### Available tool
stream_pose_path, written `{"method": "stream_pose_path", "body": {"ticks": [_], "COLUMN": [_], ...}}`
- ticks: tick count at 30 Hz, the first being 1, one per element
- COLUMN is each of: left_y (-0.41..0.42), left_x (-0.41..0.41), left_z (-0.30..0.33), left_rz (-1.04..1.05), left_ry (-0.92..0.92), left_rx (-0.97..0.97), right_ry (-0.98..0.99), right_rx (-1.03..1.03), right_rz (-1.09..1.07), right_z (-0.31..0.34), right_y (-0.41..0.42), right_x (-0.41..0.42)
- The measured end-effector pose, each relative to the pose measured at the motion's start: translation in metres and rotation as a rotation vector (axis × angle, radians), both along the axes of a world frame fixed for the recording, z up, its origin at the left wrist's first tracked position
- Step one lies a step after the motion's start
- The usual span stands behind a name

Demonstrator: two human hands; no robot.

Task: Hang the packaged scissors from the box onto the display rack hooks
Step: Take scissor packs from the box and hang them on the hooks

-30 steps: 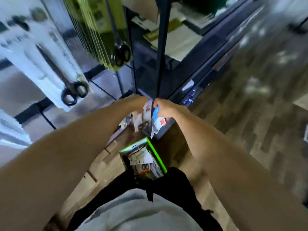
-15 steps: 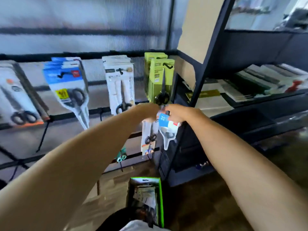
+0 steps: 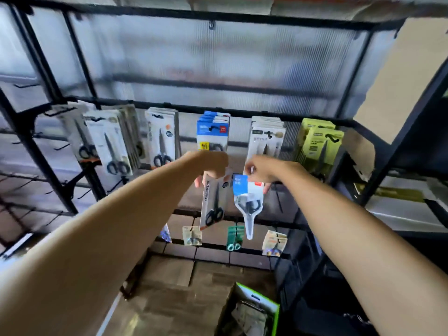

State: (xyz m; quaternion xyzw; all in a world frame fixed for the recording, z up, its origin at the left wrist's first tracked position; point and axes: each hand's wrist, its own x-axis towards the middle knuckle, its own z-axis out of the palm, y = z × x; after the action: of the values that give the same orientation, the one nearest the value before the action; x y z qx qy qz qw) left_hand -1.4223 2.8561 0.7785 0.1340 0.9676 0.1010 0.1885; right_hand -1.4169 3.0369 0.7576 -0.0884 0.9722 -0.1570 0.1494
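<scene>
My left hand (image 3: 211, 166) grips the top of a white carded pack of black-handled scissors (image 3: 213, 204), which hangs down from my fingers. My right hand (image 3: 260, 169) pinches the top of a blue-and-white blister pack of scissors (image 3: 248, 202). Both packs are held in front of the black display rack (image 3: 218, 109), just below its row of hooks. On those hooks hang a blue pack stack (image 3: 212, 132), a white stack (image 3: 266, 138) and a green stack (image 3: 320, 144). The green-edged box (image 3: 252, 311) with more packs stands on the floor below.
More scissor packs (image 3: 109, 144) hang on the left hooks, and small packs (image 3: 234, 237) hang on a lower rail. Bare hooks stick out at the far left. A black shelf unit (image 3: 412, 180) with flat goods stands to the right. Cardboard lies on the floor.
My view has swung up from the floor box to the rack. Both hands have risen with their packs to the level of the middle hook row.
</scene>
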Motion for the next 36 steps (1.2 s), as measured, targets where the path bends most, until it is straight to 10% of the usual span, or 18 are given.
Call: {"method": "stream_pose_path", "body": {"ticks": [16,28,36], "left_y": [-0.102,-0.121,-0.154], "left_x": [0.008,-0.009,-0.025], "left_z": [0.106,0.113,0.107], "left_rz": [-0.010,-0.081,-0.072], "left_ry": [0.308,0.410,0.473], "left_rx": [-0.201,-0.118,-0.089], "right_ry": [0.678,0.774,0.802], "right_rx": [-0.226,0.167,-0.070], "right_rz": [-0.130,-0.207,0.044], "right_z": [0.069,0.057,0.078], "right_y": [-0.098,-0.114,-0.141], "right_x": [-0.024,-0.027,-0.020]}}
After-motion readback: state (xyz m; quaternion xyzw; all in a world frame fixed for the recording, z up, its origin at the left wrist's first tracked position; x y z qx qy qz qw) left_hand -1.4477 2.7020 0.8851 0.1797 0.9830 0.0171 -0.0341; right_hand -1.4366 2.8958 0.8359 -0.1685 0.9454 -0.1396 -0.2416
